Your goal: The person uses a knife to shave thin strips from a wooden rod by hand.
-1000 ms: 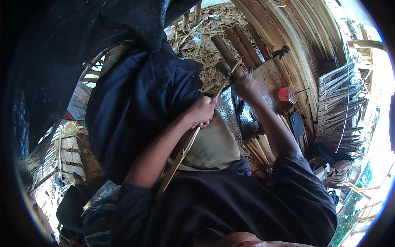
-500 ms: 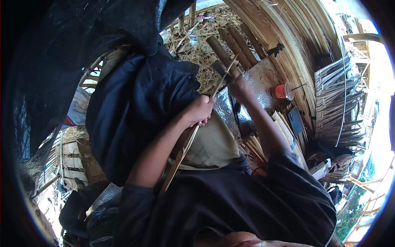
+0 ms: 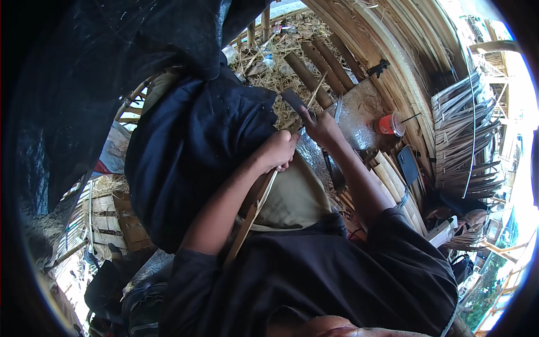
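Two bare hands held the work; the left hand [image 3: 277,150] was closed in a fist around a thin strip [image 3: 247,222], pale and fibrous, splintered along its lower length; the right hand [image 3: 324,129] was curled, one finger lying toward a flat, dark blade [image 3: 292,101], its handle hidden by the fingers. The strip slanted from the dark shirt [image 3: 314,275] through the left fist, above tan trousers [image 3: 297,196] and beside a loose, creased navy cloth [image 3: 185,149], to a narrow tip past the blade; whether the blade touched it could not be told. Beyond lay dry, tangled straw [image 3: 266,76] and stiff brown slats [image 3: 306,76], roughly parallel; near the right forearm were a crinkled silvery sheet [image 3: 359,133], a round red cup [image 3: 386,124] with a straw in it, and a smooth, flat phone [image 3: 408,165]; coarse-grained boards [image 3: 373,42] and ragged, layered thatch [image 3: 457,135] stood farther right.
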A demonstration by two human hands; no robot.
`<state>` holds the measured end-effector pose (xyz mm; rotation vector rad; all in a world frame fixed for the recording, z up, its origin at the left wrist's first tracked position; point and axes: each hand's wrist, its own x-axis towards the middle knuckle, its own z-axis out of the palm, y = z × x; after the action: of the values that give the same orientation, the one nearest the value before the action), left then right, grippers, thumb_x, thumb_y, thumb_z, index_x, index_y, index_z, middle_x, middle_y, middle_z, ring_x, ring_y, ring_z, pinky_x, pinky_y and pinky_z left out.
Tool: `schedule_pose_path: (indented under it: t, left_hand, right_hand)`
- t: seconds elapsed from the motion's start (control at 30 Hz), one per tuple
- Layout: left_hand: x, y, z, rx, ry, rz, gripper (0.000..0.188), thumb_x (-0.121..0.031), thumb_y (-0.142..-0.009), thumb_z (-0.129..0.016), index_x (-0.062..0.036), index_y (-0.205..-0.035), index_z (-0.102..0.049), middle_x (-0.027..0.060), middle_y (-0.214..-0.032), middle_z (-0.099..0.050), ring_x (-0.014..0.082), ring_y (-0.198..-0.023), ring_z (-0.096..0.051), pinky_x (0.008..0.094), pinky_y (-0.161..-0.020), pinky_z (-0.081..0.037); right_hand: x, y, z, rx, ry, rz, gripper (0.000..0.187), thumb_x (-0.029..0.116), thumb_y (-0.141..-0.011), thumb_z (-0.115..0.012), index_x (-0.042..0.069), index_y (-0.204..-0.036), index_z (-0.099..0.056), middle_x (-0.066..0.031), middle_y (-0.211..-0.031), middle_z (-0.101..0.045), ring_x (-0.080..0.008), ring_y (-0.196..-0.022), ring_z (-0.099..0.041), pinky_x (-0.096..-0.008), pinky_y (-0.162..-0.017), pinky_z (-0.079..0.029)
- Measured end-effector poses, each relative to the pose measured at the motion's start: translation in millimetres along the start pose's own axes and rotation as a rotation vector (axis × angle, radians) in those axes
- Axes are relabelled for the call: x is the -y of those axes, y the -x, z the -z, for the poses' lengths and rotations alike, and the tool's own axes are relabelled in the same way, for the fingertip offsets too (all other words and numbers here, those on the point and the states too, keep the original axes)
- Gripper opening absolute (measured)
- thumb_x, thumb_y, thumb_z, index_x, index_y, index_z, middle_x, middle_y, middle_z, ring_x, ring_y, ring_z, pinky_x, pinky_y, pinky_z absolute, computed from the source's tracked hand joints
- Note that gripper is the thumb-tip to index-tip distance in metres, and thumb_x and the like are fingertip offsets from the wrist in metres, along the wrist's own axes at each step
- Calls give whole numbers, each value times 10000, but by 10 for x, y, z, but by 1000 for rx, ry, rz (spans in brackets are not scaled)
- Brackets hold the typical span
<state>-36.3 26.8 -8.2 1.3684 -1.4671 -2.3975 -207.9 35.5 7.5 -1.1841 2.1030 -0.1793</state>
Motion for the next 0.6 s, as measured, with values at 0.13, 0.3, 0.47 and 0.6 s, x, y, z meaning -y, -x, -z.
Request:
schedule_pose_path:
  t: [0.13,0.3,0.47,0.6]
  left_hand:
    - [-12,-1,29,15,25,-4,432,-376,-1053,-421,7,-860,-471,57,-591,-470,131,-416,-464,286,-352,-372]
    - [114,-73,118,159,323,-82,365,-411,-1038,-462,-61,-944,-493,21,-648,-498,80,-427,-455,231,-348,-345]
    - [20,74,182,234,336,-83,398,-452,-1010,-505,-56,-1041,-527,26,-711,-531,97,-510,-543,242,-420,-439]
    - [-40,156,221,313,307,-105,410,-468,-996,-522,-61,-1049,-540,31,-739,-537,113,-563,-581,263,-479,-500]
  right_hand:
    - [-115,-41,43,339,-474,-325,724,701,-945,-421,40,-660,-500,-51,-522,-440,-201,-408,-458,-389,-406,-388]
    - [-86,46,73,500,-872,-411,718,745,-932,-375,146,-538,-341,10,-453,-300,-153,-349,-287,-325,-377,-250]
    - [-196,-53,194,293,-895,-336,703,731,-934,-396,131,-568,-395,-2,-452,-332,-174,-343,-358,-331,-351,-311]
    - [-292,-203,483,142,-921,-241,655,709,-925,-453,98,-693,-481,-27,-490,-413,-187,-355,-442,-341,-346,-376]
